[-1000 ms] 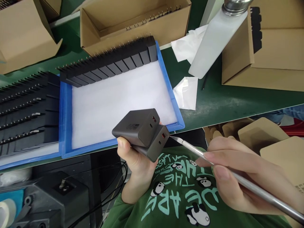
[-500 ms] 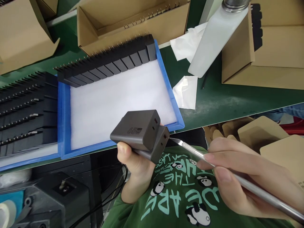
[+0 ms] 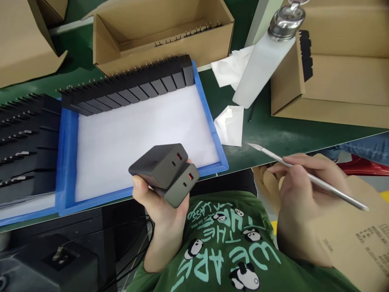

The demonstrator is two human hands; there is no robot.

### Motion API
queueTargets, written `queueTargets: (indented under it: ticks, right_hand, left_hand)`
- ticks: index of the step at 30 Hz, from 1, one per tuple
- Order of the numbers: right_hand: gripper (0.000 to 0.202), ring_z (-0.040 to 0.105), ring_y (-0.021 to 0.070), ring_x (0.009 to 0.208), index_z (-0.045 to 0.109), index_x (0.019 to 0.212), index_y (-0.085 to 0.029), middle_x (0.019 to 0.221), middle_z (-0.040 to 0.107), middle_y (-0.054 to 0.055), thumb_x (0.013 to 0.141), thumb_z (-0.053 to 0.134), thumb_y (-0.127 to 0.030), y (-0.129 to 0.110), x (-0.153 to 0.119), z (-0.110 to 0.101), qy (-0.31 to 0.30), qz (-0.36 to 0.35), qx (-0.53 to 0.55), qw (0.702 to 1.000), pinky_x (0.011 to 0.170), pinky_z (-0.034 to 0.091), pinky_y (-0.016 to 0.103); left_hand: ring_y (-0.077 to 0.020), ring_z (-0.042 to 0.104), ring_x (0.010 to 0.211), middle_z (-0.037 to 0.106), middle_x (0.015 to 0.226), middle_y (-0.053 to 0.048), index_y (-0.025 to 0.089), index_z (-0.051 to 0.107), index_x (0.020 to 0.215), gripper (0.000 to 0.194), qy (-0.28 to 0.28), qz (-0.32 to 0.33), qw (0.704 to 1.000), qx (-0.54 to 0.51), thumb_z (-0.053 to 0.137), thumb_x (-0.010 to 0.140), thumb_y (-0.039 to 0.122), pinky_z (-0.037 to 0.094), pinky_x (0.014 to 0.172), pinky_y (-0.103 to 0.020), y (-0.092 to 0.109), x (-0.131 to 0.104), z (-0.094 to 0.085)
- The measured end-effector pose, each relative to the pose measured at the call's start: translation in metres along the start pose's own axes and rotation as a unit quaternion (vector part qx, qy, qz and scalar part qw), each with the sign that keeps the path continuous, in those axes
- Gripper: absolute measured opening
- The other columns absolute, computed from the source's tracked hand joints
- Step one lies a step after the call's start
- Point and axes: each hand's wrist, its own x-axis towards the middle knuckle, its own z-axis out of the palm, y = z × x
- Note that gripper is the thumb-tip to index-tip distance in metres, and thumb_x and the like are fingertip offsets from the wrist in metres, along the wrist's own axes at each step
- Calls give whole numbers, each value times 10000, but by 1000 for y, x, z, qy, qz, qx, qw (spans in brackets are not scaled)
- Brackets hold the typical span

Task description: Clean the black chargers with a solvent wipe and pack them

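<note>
Head view shows the left hand [image 3: 164, 207] gripping two dark chargers, an upper charger [image 3: 156, 164] resting offset against a lower charger [image 3: 182, 187], their port ends angled toward the right hand. They cover part of the near rim of a blue tray [image 3: 106, 198]. The right hand [image 3: 304, 186] pinches a slim silver knife [image 3: 337, 193], its blade apart from the chargers and seen over the near edge of the green table [image 3: 267, 136].

Along the tray's far edge stands a row of black chargers [image 3: 130, 89], prongs up; white lining [image 3: 121, 146] covers the rest of the tray floor. A second tray [image 3: 27, 216] adjoins its left edge, packed with more black chargers [image 3: 24, 154]. Just behind the first tray, a carton [image 3: 209, 44] holds further prong tips.

Beyond the tray's right edge, a white bottle [image 3: 264, 67] with a metal cap stands near crumpled white paper [image 3: 232, 67] and a flatter white sheet [image 3: 229, 125]. Another carton [image 3: 340, 107] fills the table's right side; brown cardboard [image 3: 355, 227] lies off the near edge, partly hidden by the right hand. A carton [image 3: 24, 44] occupies the far left corner.
</note>
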Motion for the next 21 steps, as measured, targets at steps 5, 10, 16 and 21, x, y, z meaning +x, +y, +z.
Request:
queueTargets:
  ticks: [5,10,16,21]
  right_hand:
    - [143,713,182,713,702,1037,-222,784,741,29,940,609,-173,31,1,18,-5,11,-68,998,641,564,313]
    - [283,664,195,745,721,1089,-285,860,747,22,856,677,-131,52,1,17,-82,-112,-137,981,722,554,376]
    - [288,641,207,819,730,1126,-284,872,679,46,867,649,-187,58,0,8,-194,-184,-160,950,736,536,390]
    - [277,626,208,835,738,1132,-273,874,665,51,911,586,-200,53,1,5,-193,-142,-135,962,766,526,408]
  left_hand:
    - [-182,713,948,746,978,15,307,705,1044,442,-8,-45,999,-11,704,784,666,600,750,-235,-2,8,2]
    - [-209,735,850,744,1071,-147,169,689,1070,538,-68,-259,962,-58,671,812,640,620,698,-272,-15,16,21]
    - [-218,741,918,732,1052,-155,106,664,1150,471,-78,-350,931,-70,623,912,511,634,799,-288,-33,24,54]
    - [-230,738,937,738,1069,-105,155,668,1120,409,-86,-324,941,-43,690,881,486,654,801,-334,-37,28,69]
